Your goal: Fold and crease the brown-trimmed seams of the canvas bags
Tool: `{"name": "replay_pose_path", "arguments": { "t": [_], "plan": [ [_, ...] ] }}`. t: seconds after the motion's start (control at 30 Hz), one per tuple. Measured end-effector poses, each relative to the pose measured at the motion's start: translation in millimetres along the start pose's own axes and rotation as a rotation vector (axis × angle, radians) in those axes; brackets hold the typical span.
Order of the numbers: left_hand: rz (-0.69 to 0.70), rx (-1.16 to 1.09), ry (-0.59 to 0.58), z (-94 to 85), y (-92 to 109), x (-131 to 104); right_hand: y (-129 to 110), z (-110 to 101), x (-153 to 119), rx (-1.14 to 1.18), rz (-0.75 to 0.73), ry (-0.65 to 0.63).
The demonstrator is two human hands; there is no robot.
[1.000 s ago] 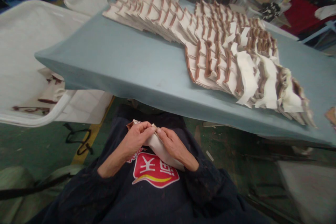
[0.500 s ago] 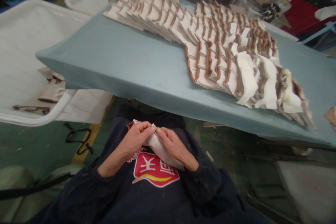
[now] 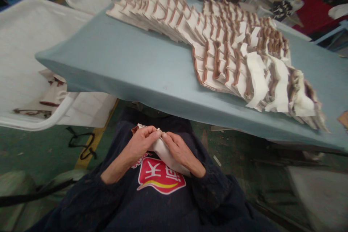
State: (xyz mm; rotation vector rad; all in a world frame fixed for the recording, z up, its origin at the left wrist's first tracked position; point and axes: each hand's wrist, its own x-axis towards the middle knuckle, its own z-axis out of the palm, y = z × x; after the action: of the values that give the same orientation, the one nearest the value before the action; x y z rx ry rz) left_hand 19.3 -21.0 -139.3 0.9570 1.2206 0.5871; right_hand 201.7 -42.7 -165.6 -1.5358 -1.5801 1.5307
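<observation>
While both hands (image 3: 140,144) pinch one pale piece (image 3: 162,153), lower centre, it seems unfinished. Brown-edged stacks (image 3: 214,38), upper centre to right: done or waiting, unclear.

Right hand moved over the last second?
No; the right hand shows no clear shift against the blue table, and the pale piece stays in its grip.

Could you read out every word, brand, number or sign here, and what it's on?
"天": upside down, on the red badge of the dark garment.
Possibly "海": beside it, upside down and partly covered; uncertain.
Small lettering by the badge: too small and blurred to read.
Held pale piece, white strips, stacked pieces: no writing can be made out.
</observation>
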Motion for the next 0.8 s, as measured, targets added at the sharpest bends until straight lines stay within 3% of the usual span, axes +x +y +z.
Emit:
{"name": "replay_pose_path", "arguments": {
  "t": [0.8],
  "plan": [
    [-0.017, 0.003, 0.004, 1.2, 2.6, -1.3, 6.9, 3.4, 0.8, 0.029, -0.006, 0.011]
  ]
}}
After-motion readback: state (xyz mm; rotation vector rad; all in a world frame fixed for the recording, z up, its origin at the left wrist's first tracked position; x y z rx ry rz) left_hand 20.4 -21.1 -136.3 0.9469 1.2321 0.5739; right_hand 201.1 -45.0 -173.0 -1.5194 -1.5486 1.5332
